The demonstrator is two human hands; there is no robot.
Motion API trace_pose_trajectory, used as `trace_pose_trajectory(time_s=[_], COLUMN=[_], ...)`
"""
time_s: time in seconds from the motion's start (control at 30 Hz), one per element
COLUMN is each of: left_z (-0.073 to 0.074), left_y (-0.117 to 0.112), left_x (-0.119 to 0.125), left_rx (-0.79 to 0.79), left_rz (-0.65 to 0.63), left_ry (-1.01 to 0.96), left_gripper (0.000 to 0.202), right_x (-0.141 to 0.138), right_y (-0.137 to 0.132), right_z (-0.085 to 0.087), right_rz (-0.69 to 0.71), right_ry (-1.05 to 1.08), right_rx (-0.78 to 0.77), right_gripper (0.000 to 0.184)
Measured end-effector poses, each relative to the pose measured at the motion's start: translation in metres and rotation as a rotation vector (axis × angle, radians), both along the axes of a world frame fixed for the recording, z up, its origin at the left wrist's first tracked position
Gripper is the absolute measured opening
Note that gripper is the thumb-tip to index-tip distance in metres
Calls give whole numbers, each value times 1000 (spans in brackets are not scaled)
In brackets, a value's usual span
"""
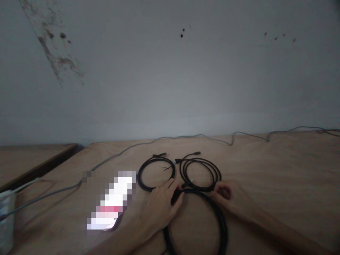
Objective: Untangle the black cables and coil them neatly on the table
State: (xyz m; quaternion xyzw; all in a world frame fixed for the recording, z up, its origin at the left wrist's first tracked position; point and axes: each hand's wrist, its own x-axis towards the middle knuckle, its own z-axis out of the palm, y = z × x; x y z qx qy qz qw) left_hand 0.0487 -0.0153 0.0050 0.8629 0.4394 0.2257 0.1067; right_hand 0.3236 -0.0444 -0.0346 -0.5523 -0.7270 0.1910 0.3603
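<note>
A large coil of black cable [223, 226] lies closest to me on the wooden table. My left hand [163, 202] is closed on its upper left part, thumb and fingers around the cable near a connector end [187, 183]. At the upper right of the same coil, my right hand [228, 194] has its thumb and curled fingers pinched on the cable. Just beyond my hands lie two smaller coils: a left black coil [139, 177] by my left fingertips, and a right black coil [219, 173] with its plugs sticking out, near my right fingers.
A lit, pixelated phone-like screen [117, 198] lies left of my left hand. One thin grey cable [127, 148] runs across the table [287, 170] along the wall [170, 88]. A white power strip [7, 219] is at the left edge, near a dark table edge [47, 163].
</note>
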Motion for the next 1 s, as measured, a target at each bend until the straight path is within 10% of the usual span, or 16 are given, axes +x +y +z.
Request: trace_pose_trajectory(time_s=[0.23, 0.63, 1.0], left_z=[-2, 3, 3], left_y=[1, -1, -1], left_x=[-1, 1, 0], left_rx=[20, 8, -19], left_rz=[-8, 0, -1], left_ry=[11, 14, 12], left_gripper=[12, 14, 14], right_x=[14, 16, 14], right_y=[-7, 3, -4], right_z=[38, 19, 15], right_rz=[337, 382, 239], right_ry=[-273, -426, -335], right_rx=[314, 552, 216], right_gripper=[19, 30, 22])
